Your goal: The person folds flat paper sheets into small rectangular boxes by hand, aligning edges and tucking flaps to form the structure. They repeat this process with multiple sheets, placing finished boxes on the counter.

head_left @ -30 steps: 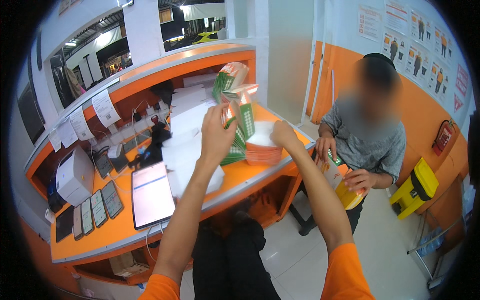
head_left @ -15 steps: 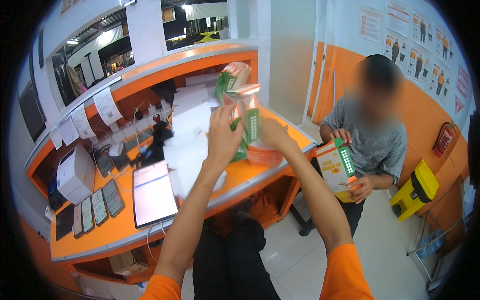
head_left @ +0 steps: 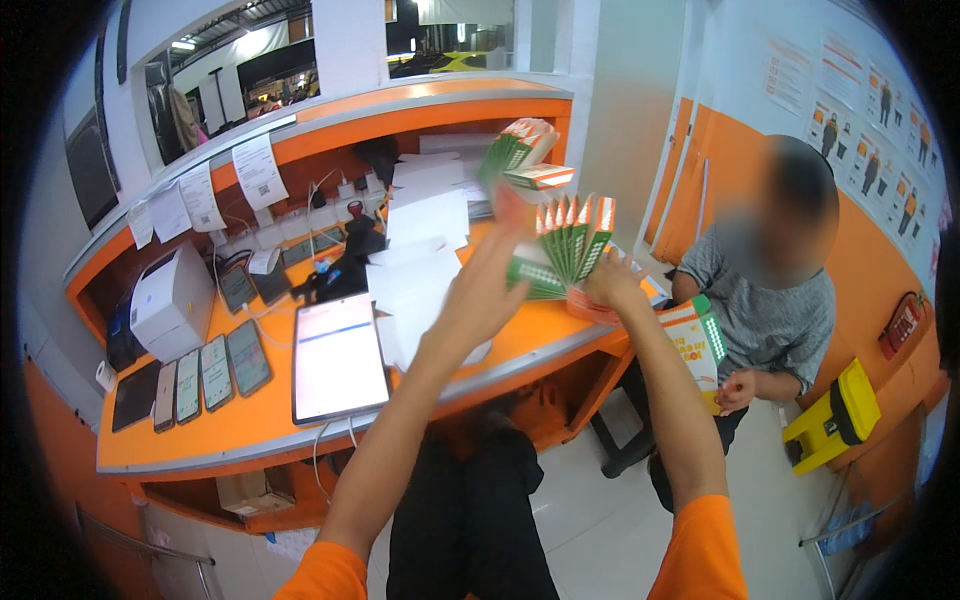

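While I monitor remotely, left hand: fingers extended, blurred, grip unclear.
Right hand: curled, grip unclear; fanned cartons just left.
Fanned cartons: uneven pressure could topple them.

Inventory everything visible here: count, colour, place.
Desk: one, orange, left to centre
Fanned cartons: several, green and orange, desk's right end
Blurred pile: one, orange, below these
Other cartons: several, green and orange, behind
Papers: several, white, middle
Tablet: one, pale screen, desk front
Phone-like devices: five, mixed, front left
Machine: one, white, left
Paper slips: four, white, upper left
Co-worker: one, grey shirt, right
Carton: one, white, yellow, green, before co-worker
Bin: one, yellow, lower right
Extinguisher: one, red, right
Left hand: one, bare, centre
Right hand: one, bare, right of centre
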`<action>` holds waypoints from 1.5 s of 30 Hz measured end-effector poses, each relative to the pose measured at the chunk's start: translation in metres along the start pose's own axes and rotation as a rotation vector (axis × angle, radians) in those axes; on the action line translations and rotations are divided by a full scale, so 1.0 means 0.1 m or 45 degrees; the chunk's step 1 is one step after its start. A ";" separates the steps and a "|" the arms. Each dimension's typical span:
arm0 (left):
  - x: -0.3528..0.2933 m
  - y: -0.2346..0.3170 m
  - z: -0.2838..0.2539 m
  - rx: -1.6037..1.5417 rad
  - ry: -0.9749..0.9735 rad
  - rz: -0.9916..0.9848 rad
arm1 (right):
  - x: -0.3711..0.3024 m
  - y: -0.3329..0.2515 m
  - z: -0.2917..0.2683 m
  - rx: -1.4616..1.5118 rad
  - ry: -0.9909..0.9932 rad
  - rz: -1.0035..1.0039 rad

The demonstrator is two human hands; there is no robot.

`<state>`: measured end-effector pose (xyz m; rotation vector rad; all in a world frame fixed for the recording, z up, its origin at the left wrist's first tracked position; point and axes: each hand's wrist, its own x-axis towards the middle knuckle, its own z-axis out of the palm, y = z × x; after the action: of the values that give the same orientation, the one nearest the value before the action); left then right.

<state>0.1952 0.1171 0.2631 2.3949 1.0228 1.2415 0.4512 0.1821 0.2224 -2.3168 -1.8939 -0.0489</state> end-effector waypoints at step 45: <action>-1.45 0.77 -1.33 0.590 0.307 0.328 | -1.99 -1.22 0.31 1.979 0.055 -0.479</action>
<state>0.0695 -0.0494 0.2938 2.8509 1.2123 1.5543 0.2896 0.0167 0.1794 -0.8797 -1.3444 0.9302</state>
